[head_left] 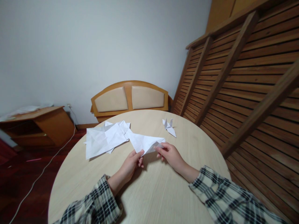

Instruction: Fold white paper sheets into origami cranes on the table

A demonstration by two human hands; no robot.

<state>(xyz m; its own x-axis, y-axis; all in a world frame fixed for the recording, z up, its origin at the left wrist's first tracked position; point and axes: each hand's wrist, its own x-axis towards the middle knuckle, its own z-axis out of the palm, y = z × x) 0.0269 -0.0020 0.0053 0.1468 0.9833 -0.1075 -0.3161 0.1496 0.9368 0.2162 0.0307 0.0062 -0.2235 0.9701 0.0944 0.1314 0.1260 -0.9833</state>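
Note:
Both hands hold a folded white sheet of paper point(145, 142) just above a round pale wooden table point(149, 189). My left hand point(132, 164) pinches the sheet's near corner with thumb and fingers closed. My right hand point(170, 155) grips its right edge, fingers curled around the fold. Both arms wear plaid sleeves.
A pile of creased white sheets point(105, 139) lies to the left on the table. A small folded paper figure point(169, 126) stands at the far side. Behind the table are a padded wooden headboard point(129, 98), a slatted wooden frame point(245, 81) at right, and a low cabinet point(39, 124) at left.

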